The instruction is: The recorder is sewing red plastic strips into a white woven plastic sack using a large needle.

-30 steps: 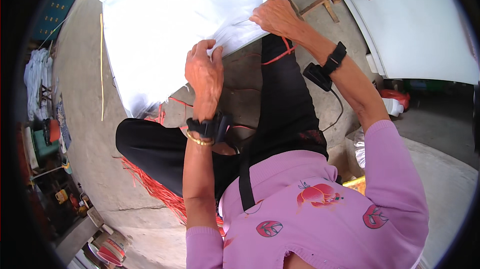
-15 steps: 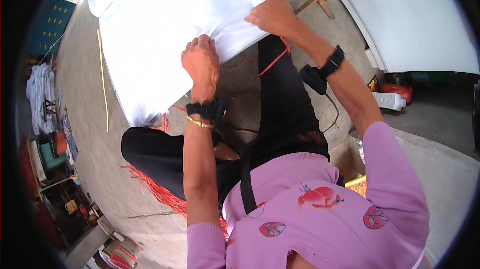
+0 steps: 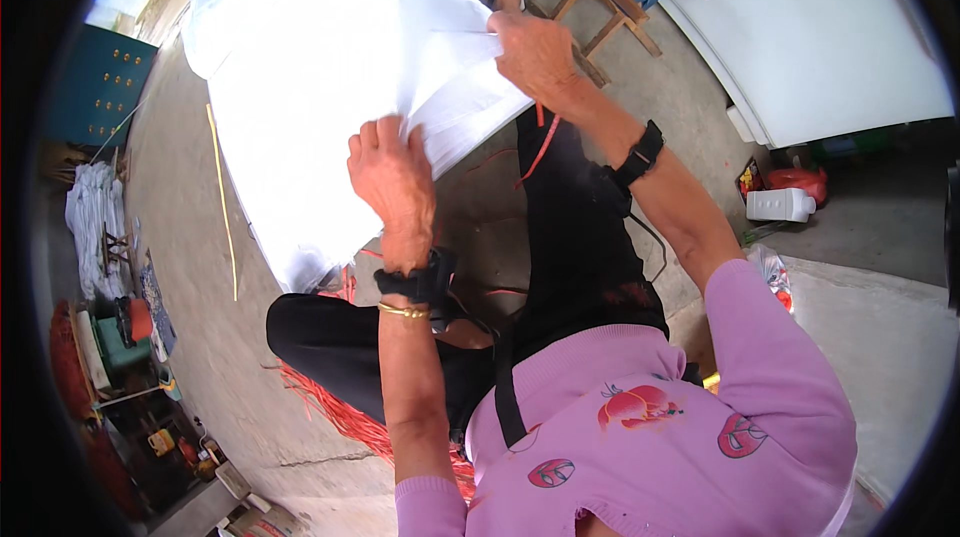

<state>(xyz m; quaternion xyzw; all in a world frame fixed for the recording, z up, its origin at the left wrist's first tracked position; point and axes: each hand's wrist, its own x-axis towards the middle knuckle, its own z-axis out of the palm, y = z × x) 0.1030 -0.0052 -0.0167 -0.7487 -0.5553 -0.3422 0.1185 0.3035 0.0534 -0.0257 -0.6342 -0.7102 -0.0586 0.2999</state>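
Observation:
A large white sheet (image 3: 300, 87), thin and smooth like plastic or fabric, spreads in front of me over my bent left knee. My left hand (image 3: 390, 177) lies on its near part with fingers curled and thumb close by, a raised fold running between them; its fingertips are slightly blurred. Farther right, my right hand (image 3: 537, 57) is closed on the sheet's right edge. A red strip (image 3: 540, 152) hangs below the right wrist, over my black trouser leg. What lies under the sheet is hidden.
A bundle of red strips (image 3: 335, 412) lies beside my left leg. A thin yellow strip (image 3: 222, 202) is on the concrete floor. A wooden stool (image 3: 610, 12) with blue webbing stands at the far right, near a big white panel (image 3: 810, 27). A white jug (image 3: 780, 205) lies at right.
My left hand has shifted slightly down and left, its fingers loosening and lifting a fold. My right hand moved a little down. The view has tilted, showing more of a shoe.

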